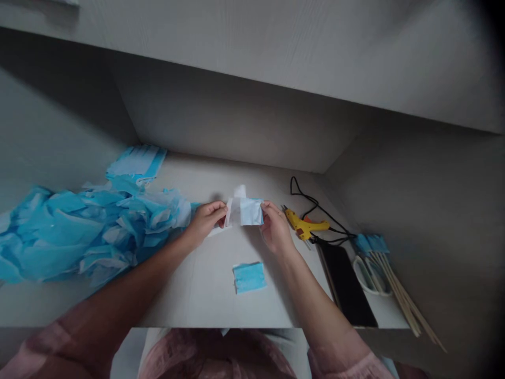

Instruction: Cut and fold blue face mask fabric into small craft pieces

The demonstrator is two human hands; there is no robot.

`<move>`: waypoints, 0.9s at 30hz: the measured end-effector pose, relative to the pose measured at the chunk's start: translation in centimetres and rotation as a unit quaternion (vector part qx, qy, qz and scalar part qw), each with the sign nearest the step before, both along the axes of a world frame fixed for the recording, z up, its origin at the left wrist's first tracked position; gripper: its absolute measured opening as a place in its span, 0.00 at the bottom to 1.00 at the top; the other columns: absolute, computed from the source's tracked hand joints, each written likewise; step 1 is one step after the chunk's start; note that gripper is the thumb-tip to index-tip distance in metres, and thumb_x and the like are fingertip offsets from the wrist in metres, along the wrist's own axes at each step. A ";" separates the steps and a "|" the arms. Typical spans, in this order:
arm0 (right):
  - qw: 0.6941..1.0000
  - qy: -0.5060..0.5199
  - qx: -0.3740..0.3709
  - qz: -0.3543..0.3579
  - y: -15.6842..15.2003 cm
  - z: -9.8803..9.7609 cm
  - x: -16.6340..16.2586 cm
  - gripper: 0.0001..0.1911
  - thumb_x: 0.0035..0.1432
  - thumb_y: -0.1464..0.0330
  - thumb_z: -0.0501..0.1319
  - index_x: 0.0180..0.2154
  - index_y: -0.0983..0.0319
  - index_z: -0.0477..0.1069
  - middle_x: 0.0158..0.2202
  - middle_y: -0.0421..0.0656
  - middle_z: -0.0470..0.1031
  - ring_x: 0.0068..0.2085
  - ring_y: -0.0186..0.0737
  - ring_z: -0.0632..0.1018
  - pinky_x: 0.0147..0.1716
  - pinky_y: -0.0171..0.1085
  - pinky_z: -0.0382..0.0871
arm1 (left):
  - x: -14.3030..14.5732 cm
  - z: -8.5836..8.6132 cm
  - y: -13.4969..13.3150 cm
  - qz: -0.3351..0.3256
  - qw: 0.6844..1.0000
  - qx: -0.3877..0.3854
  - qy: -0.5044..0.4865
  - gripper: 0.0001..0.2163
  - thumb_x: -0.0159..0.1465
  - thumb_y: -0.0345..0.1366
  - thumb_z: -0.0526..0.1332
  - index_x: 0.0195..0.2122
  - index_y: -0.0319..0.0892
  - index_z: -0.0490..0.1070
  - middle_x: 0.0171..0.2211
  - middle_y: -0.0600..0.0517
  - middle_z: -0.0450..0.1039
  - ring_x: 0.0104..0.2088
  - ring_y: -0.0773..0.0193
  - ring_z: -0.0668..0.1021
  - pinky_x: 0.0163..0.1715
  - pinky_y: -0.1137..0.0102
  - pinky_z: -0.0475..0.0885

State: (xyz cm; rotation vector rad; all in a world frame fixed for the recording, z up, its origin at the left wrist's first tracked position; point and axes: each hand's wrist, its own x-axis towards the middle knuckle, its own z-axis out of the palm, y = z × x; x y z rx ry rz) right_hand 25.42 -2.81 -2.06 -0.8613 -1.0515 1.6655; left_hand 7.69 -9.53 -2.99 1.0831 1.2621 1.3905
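Note:
Between my two hands a small white and pale blue piece of thin fabric (pixel 246 211) is stretched out above the shelf. My left hand (pixel 209 218) pinches its left edge, and my right hand (pixel 275 223) grips its right edge, where a brighter blue strip shows. A white flap sticks up from the top of the piece. On the surface below, nearer my body, lies a flat blue fabric rectangle (pixel 250 277). Just right of my right hand rests a yellow glue gun (pixel 307 226) with a black cord.
A large heap of blue and white fabric scraps (pixel 79 231) fills the left side, with a flat stack (pixel 138 162) behind it. At right are a dark flat slab (pixel 347 284), a white oval dish (pixel 371 276) and wooden sticks with blue ends (pixel 398 295). Cabinet walls enclose the shelf.

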 end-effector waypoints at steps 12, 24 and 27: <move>0.994 -0.035 0.001 0.103 -0.7 0.4 0.2 0.15 0.43 0.61 0.71 0.23 0.60 0.67 0.22 0.35 0.61 0.24 0.32 0.63 0.24 0.33 0.56 | -0.4 -1.7 1.1 -0.005 0.989 -0.055 -0.140 0.30 0.64 0.63 0.56 0.42 0.36 0.76 0.37 0.42 0.80 0.36 0.58 0.80 0.35 0.67 0.74; 0.987 -0.081 -0.015 0.140 -0.7 -0.3 -0.1 0.18 0.42 0.58 0.72 0.24 0.59 0.65 0.21 0.34 0.60 0.24 0.32 0.62 0.24 0.32 0.56 | -0.9 0.4 0.4 0.061 0.996 0.029 -0.050 0.10 0.56 0.42 0.69 0.30 0.40 0.75 0.32 0.51 0.75 0.34 0.65 0.75 0.38 0.70 0.69; 0.989 -0.078 -0.022 0.127 -0.7 -0.5 -0.1 0.18 0.42 0.58 0.72 0.24 0.59 0.66 0.21 0.34 0.63 0.24 0.32 0.64 0.25 0.32 0.58 | -1.1 0.7 0.4 0.152 0.974 0.120 0.121 0.07 0.57 0.40 0.67 0.28 0.43 0.74 0.35 0.50 0.75 0.38 0.61 0.75 0.41 0.68 0.68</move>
